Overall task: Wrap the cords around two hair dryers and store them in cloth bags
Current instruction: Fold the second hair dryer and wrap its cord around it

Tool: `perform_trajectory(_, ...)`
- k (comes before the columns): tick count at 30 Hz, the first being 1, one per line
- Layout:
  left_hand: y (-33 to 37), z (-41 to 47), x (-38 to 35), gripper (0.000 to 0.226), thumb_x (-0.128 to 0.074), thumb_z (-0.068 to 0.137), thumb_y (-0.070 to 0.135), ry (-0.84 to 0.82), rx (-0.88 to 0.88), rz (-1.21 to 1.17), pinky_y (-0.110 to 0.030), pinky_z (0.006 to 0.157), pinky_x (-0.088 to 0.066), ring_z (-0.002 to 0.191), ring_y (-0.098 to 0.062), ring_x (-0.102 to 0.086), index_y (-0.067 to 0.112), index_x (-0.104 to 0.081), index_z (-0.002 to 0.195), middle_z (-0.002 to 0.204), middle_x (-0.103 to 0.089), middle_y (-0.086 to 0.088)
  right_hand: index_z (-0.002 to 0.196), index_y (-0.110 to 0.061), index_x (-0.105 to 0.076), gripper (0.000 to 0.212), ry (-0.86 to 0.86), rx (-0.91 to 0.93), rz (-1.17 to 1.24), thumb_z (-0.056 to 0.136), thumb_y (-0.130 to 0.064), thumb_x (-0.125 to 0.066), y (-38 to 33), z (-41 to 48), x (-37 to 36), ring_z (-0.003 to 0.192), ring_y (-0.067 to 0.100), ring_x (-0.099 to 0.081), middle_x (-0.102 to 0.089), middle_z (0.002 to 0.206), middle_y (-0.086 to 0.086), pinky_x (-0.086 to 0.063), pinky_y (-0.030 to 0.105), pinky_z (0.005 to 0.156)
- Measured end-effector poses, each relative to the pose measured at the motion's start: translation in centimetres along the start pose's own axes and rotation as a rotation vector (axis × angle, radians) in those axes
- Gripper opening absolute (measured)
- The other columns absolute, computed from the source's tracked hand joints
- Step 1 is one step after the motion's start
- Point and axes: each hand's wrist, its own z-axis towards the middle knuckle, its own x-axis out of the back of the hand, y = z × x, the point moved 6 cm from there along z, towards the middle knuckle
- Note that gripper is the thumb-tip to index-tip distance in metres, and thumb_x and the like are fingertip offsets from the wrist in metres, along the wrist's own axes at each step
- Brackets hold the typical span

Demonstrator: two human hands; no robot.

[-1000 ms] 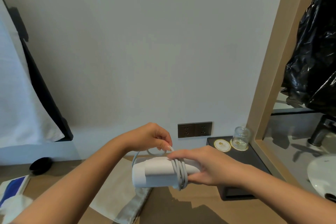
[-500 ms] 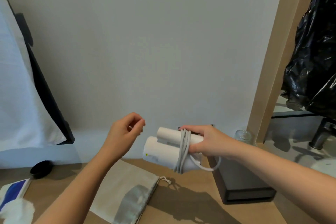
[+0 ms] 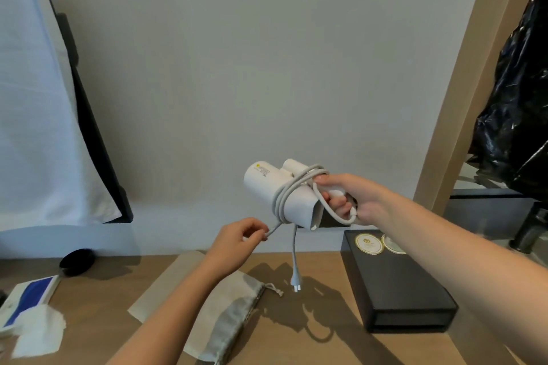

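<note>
Several turns of cord (image 3: 281, 198) are already wound round the dryer (image 3: 261, 184), so the wrap on this unit is judged nearly done, w/ only a short tail left. The dryer is held in mid-air above the table (image 3: 103, 284), right of centre, barrel pointing left and tilted. It is gripped by the right hand (image 3: 364, 201), fingers curled round the folded handle and over a loop of cord. A strand coming down-left off the coil is pinched by the left hand (image 3: 234, 243) between thumb and fingertips, the other fingers curled in. The plug (image 3: 296, 283) hangs free below the coil, just above the table; whether it touches can't be told. One bag (image 3: 234, 302) lies on the near table, drawstring mouth toward the plug, apparently empty and not yet opened. A flat beige cloth (image 3: 166, 284) is seen under it, poss. the 2nd bag, but that can't be confirmed. No 2nd dryer is in view. A black box (image 3: 409, 299) sits at the right. Left to do, as judged: tail to be wound or tucked, dryer to be bagged, then the same for dryer no. 2, i.e. well under half of the task is complete.
</note>
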Motion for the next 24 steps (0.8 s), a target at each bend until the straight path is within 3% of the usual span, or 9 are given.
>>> perform_trajectory(3, 0.5, 1.0, -0.9, 0.015, -0.053, 0.093, 0.021, -0.011, -0.003, 0.022, -0.018, 0.075, -0.044, 0.09, -0.004, -0.061, 0.031, -0.064, 0.091, 0.091, -0.067, 0.014, 0.08, -0.01, -0.056, 0.019, 0.004, 0.025, 0.059, 0.094, -0.021, -0.06, -0.3, -0.1, 0.0, 0.035, 0.004, -0.031, -0.046, 0.057, 0.002, -0.021, 0.012, 0.031)
perform_trajectory(8, 1.2, 1.1, -1.6, 0.018, -0.05, 0.09, 0.029, -0.062, -0.076, -0.117, -0.023, 0.089, -0.046, 0.103, -0.005, -0.058, 0.028, -0.067, 0.085, 0.108, -0.062, 0.01, 0.081, -0.012, -0.056, 0.016, 0.03, 0.056, 0.203, 0.093, -0.021, -0.062, -0.6, -0.4, 0.4, 0.034, 0.004, -0.031, -0.047, 0.053, 0.003, -0.021, 0.011, 0.03)
perform_trajectory(11, 0.9, 1.1, -1.5, 0.024, -0.053, 0.097, 0.024, 0.057, -0.036, -0.243, -0.03, 0.086, -0.053, 0.093, -0.011, -0.065, 0.018, -0.067, 0.078, 0.097, -0.071, 0.003, 0.082, -0.014, -0.056, 0.014, 0.035, 0.079, 0.28, 0.093, -0.02, -0.061, -0.4, -0.5, 0.6, 0.033, 0.004, -0.03, -0.046, 0.052, 0.003, -0.02, 0.011, 0.03)
perform_trajectory(14, 0.2, 0.9, -1.7, 0.032, -0.047, 0.099, 0.017, 0.149, 0.101, -0.545, -0.032, 0.085, -0.056, 0.09, -0.019, -0.07, 0.005, -0.061, 0.073, 0.091, -0.075, -0.008, 0.082, -0.014, -0.057, 0.012, 0.021, 0.079, 0.353, 0.093, -0.019, -0.061, 0.1, -0.5, 0.9, 0.034, 0.004, -0.031, -0.046, 0.053, 0.002, -0.019, 0.01, 0.033)
perform_trajectory(17, -0.3, 0.4, -2.2, 0.031, -0.043, 0.101, 0.015, 0.191, 0.222, -0.759, -0.032, 0.078, -0.059, 0.087, -0.027, -0.072, 0.0, -0.059, 0.079, 0.091, -0.074, -0.016, 0.083, -0.013, -0.056, 0.012, 0.009, 0.068, 0.383, 0.092, -0.02, -0.061, 0.5, -0.5, 1.2, 0.034, 0.004, -0.032, -0.046, 0.054, 0.002, -0.017, 0.01, 0.037)
perform_trajectory(21, -0.6, 0.0, -2.3, 0.013, -0.043, 0.097, 0.005, 0.238, 0.288, -0.792, -0.035, 0.078, -0.059, 0.086, -0.029, -0.073, 0.003, -0.055, 0.098, 0.088, -0.073, -0.02, 0.083, -0.013, -0.056, 0.014, 0.017, 0.07, 0.371, 0.092, -0.021, -0.061, 0.7, -0.4, 1.3, 0.034, 0.004, -0.032, -0.046, 0.055, 0.002, -0.017, 0.01, 0.039)
perform_trajectory(24, -0.7, -0.1, -2.1, 0.015, -0.04, 0.097, -0.001, 0.265, 0.275, -0.857, -0.037, 0.081, -0.058, 0.092, -0.03, -0.071, 0.007, -0.048, 0.088, 0.085, -0.071, -0.018, 0.082, -0.012, -0.056, 0.016, 0.025, 0.077, 0.366, 0.093, -0.022, -0.061, 0.7, -0.5, 1.3, 0.034, 0.004, -0.032, -0.046, 0.056, 0.002, -0.015, 0.01, 0.041)
